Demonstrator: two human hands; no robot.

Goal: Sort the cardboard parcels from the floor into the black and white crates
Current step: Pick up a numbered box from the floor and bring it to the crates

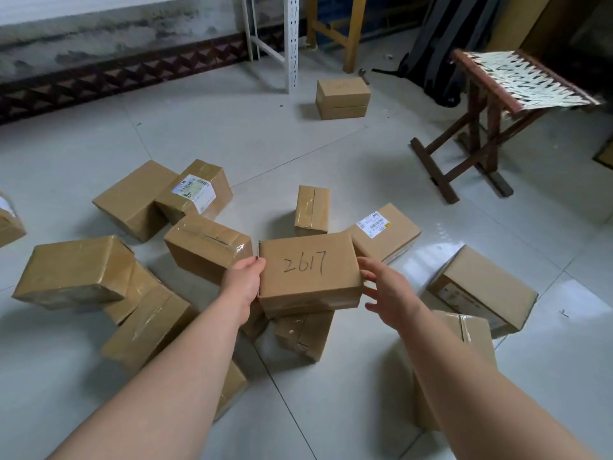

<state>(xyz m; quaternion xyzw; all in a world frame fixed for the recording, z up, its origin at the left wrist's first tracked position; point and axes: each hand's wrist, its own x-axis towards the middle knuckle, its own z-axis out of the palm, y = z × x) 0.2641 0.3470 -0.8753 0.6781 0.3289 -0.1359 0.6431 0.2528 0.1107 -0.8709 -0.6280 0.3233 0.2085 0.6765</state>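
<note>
The left hand (243, 287) grips the left end of the parcel marked 2617 (308, 270), thumb on the top edge and the fingers hidden behind the cardboard. The right hand (388, 293) is at the parcel's right end with its fingers spread wide, the thumb touching the upper corner; whether the other fingers touch it is unclear. The parcel sits in the middle of a loose scatter of other parcels (205, 247) on the pale tiled floor (265, 144), above a taped parcel (305, 333), though I cannot tell whether it rests on it. A lone parcel (343, 97) lies well apart near a white rack leg (292, 44), and a wooden stool (524, 78) stands to the right
</note>
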